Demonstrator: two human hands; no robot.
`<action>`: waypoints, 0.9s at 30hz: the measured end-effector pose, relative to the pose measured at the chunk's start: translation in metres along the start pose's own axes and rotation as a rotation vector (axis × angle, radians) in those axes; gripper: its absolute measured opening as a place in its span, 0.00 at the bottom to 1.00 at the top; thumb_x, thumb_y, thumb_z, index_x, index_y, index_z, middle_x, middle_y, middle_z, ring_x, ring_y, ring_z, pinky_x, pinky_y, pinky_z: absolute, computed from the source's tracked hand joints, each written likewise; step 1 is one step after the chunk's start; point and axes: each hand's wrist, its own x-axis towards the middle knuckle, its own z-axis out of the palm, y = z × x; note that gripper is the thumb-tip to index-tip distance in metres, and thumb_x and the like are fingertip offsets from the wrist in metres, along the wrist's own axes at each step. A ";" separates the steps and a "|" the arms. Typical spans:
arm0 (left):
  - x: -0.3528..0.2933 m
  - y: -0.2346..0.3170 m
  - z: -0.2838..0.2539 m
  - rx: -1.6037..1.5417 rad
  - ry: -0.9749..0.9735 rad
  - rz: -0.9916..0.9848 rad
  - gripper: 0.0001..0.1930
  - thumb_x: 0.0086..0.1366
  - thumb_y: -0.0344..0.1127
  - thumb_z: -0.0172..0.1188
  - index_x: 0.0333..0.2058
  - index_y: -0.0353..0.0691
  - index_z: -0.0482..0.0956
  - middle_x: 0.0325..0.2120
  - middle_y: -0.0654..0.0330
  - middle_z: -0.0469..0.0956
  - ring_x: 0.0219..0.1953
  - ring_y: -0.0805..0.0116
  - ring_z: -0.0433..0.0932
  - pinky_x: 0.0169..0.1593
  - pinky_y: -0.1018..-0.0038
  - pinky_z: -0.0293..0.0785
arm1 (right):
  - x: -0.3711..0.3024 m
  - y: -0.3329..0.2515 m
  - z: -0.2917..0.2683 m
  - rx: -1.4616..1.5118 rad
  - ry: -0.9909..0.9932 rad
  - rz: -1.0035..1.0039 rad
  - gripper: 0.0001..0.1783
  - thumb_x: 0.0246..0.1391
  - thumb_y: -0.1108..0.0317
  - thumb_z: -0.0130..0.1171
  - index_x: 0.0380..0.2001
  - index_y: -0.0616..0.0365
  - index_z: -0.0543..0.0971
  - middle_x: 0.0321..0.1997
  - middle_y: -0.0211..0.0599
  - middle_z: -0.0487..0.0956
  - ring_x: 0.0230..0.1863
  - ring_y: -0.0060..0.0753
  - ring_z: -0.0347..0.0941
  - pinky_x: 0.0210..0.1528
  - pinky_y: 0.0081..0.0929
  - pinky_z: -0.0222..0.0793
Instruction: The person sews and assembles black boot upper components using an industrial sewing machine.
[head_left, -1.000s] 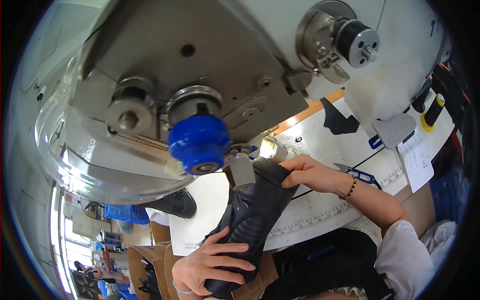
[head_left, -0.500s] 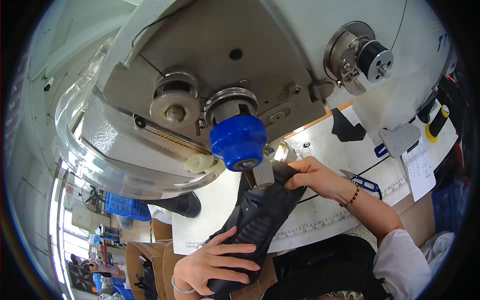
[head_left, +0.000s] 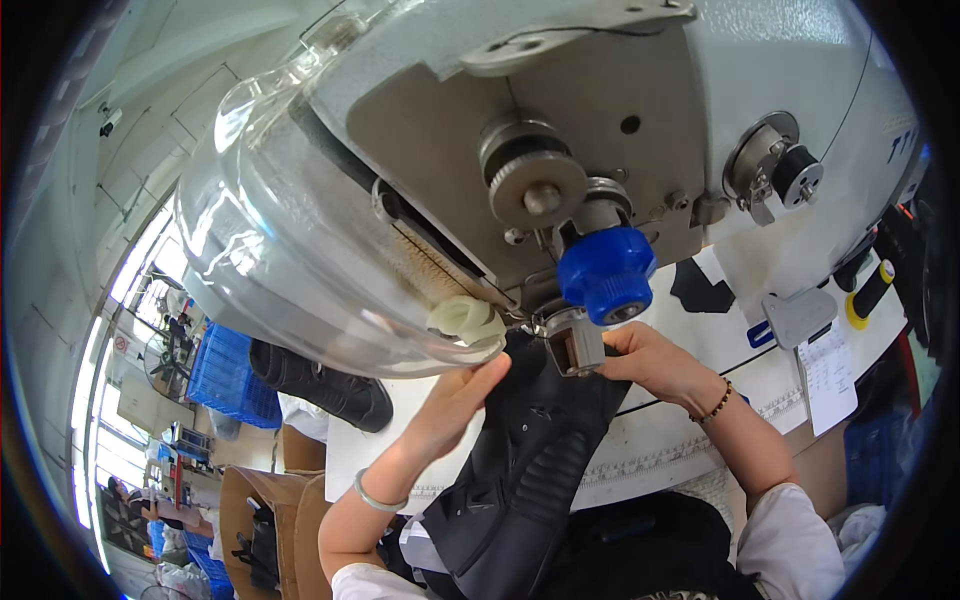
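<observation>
A black boot upper [head_left: 530,440] with ribbed panels lies lengthwise under the sewing machine, its top end at the needle area and its other end toward my body. My right hand [head_left: 655,365] grips the upper's right edge close to the metal presser parts [head_left: 575,342], thumb and fingers closed on it. On the opposite side, my left hand [head_left: 460,400] pinches the upper's left edge just below the clear guard, its fingers partly hidden there. A blue knob [head_left: 607,275] on the machine head [head_left: 640,60] hangs above the work.
The transparent guard [head_left: 290,270] bulges out at the left. A second black boot [head_left: 320,385] lies at the table's left edge. Right of the machine are a black cut piece [head_left: 700,288], a written paper [head_left: 827,375] and a thread spool [head_left: 870,295]. Blue crates [head_left: 230,375] and cardboard boxes [head_left: 265,500] stand beyond.
My left hand has moved up from the upper's near end to its far left edge. My right hand still holds the right edge. The view has shifted, bringing the machine head rightward.
</observation>
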 end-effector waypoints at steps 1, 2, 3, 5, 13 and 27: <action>-0.005 0.017 0.021 -0.159 0.009 0.004 0.15 0.62 0.38 0.50 0.43 0.34 0.68 0.37 0.62 0.72 0.40 0.77 0.70 0.44 0.80 0.66 | 0.001 -0.002 -0.002 -0.010 -0.022 0.031 0.13 0.48 0.70 0.55 0.36 0.68 0.77 0.30 0.29 0.78 0.30 0.11 0.69 0.35 0.10 0.63; -0.010 0.027 0.033 -0.315 0.027 0.008 0.15 0.62 0.38 0.51 0.42 0.34 0.68 0.36 0.63 0.72 0.39 0.78 0.70 0.43 0.80 0.67 | 0.001 -0.005 -0.001 -0.019 -0.052 0.060 0.13 0.48 0.70 0.56 0.36 0.68 0.77 0.30 0.29 0.78 0.30 0.12 0.69 0.35 0.10 0.63; -0.008 0.024 0.033 -0.282 0.065 0.018 0.14 0.60 0.36 0.54 0.41 0.33 0.70 0.34 0.63 0.73 0.37 0.78 0.71 0.40 0.81 0.68 | 0.000 -0.007 0.001 -0.022 -0.051 0.059 0.13 0.48 0.70 0.56 0.36 0.68 0.77 0.30 0.29 0.78 0.30 0.12 0.69 0.35 0.10 0.63; -0.007 0.020 0.029 -0.269 0.075 0.081 0.15 0.59 0.39 0.56 0.40 0.34 0.70 0.34 0.64 0.73 0.37 0.79 0.69 0.42 0.81 0.66 | -0.002 -0.011 0.006 -0.033 0.014 0.104 0.13 0.48 0.70 0.56 0.35 0.68 0.77 0.31 0.30 0.78 0.30 0.12 0.69 0.35 0.11 0.64; 0.003 0.015 0.018 -0.159 0.048 0.111 0.15 0.56 0.41 0.61 0.36 0.37 0.72 0.33 0.66 0.71 0.37 0.80 0.66 0.44 0.82 0.62 | -0.005 -0.012 0.002 -0.025 0.003 0.002 0.12 0.48 0.71 0.56 0.36 0.67 0.78 0.30 0.30 0.78 0.32 0.14 0.70 0.37 0.13 0.65; -0.002 0.008 0.044 -0.293 0.214 0.257 0.17 0.57 0.41 0.59 0.36 0.30 0.74 0.30 0.62 0.76 0.31 0.80 0.71 0.36 0.83 0.68 | 0.002 -0.036 -0.001 -0.209 0.088 0.059 0.11 0.45 0.72 0.55 0.31 0.69 0.78 0.29 0.34 0.79 0.29 0.17 0.72 0.35 0.13 0.65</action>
